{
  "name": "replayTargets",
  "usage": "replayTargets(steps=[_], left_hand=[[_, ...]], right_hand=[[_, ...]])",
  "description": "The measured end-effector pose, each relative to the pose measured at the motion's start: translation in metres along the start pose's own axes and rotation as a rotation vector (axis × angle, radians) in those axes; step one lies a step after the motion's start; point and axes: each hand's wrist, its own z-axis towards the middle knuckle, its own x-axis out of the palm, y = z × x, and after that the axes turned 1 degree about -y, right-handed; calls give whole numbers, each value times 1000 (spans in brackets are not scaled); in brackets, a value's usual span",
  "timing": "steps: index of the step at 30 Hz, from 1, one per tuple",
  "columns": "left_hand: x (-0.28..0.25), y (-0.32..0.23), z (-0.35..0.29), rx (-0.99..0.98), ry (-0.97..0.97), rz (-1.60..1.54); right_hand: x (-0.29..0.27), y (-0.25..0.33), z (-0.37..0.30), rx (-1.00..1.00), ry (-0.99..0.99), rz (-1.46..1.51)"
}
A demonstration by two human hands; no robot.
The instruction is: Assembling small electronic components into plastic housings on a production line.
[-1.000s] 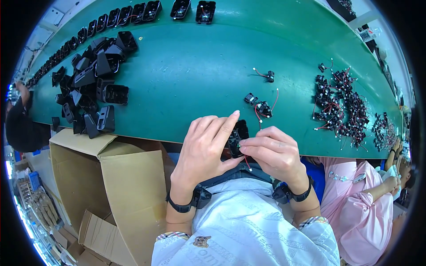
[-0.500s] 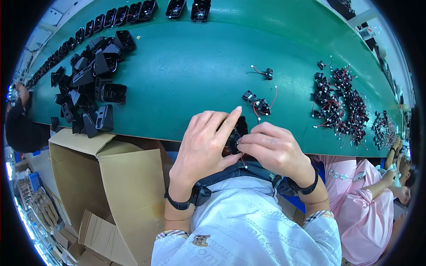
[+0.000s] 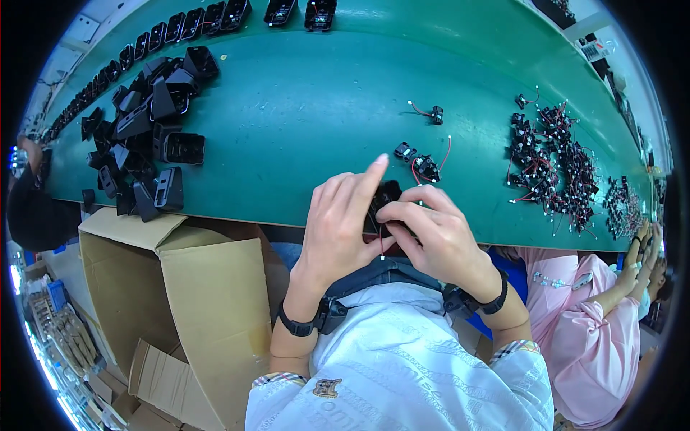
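A black plastic housing (image 3: 389, 192) is held at the table's near edge, mostly covered by my fingers. My left hand (image 3: 336, 226) grips its left side with the thumb low and the index finger stretched out past it. From the right, my right hand (image 3: 436, 231) has its thumb and fingers pinched together at the housing; what they pinch is hidden. A thin wire with a white connector (image 3: 382, 257) hangs below, between my hands. Just beyond lie small black parts with red and black wires (image 3: 427, 169), a small black piece (image 3: 405, 151) and one more wired part (image 3: 437, 115).
Black housings lie in a heap (image 3: 154, 108) at the left, with a row of housings (image 3: 192, 24) along the far side. Many wired parts (image 3: 550, 165) are piled at the right. An open cardboard box (image 3: 212, 309) stands below the table's left edge. A person in pink (image 3: 589, 345) sits at right.
My right fingers have shifted slightly left and curled more over the housing. My left index finger is raised a little, and the hanging connector has moved left.
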Motion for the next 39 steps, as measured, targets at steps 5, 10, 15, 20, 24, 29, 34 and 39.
replayTargets(steps=[5,10,15,20,24,29,34,39], left_hand=[[2,4,-7,-1,-136,-83],[-8,-4,-2,63,-163,-135],[-25,-1,0,48,-182,-200],[-30,-24,6,37,-235,-267],[-30,-16,5,33,-289,-218],[-37,-3,9,30,-241,-17],[-41,-7,19,86,-214,-14],[-47,-5,20,52,-200,-116]], right_hand=[[-22,-7,-5,9,-73,53],[-31,-2,17,-15,149,81],[-44,0,43,42,218,239],[-24,11,43,288,113,588],[-22,14,45,378,193,650],[-34,9,47,27,150,305],[-41,6,62,-98,237,35],[-50,4,88,-221,329,-83]])
